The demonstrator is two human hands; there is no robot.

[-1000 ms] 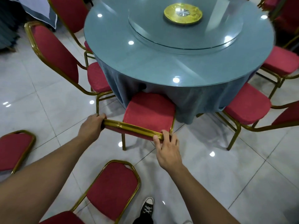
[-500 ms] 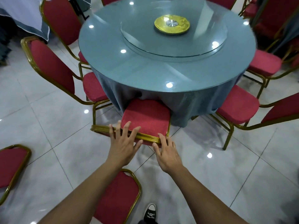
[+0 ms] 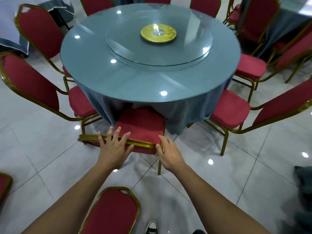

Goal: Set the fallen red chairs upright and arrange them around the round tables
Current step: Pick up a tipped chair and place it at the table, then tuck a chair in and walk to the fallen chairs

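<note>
A red chair [image 3: 140, 125] with a gold frame stands upright in front of me, its seat tucked under the blue cloth of the round glass-topped table [image 3: 152, 78]. My left hand [image 3: 114, 147] lies over the middle of the chair's top rail [image 3: 87, 137] with fingers spread and straight. At the rail's right end, my right hand [image 3: 170, 154] touches it with relaxed fingers. A fallen red chair [image 3: 109, 211] lies on the floor between my arms. Part of another fallen chair [image 3: 3, 184] shows at the left edge.
Upright red chairs ring the table: two on the left [image 3: 28, 81] [image 3: 38, 31], two on the right [image 3: 228, 110] [image 3: 249, 66], more at the back. A glass turntable [image 3: 185, 53] with a gold disc [image 3: 158, 33] tops the table. My shoe [image 3: 152, 227] stands on white tiles.
My left hand let go of the rail's left end and moved to its middle, fingers spread. My right hand loosened its grip. The chair slid further under the table.
</note>
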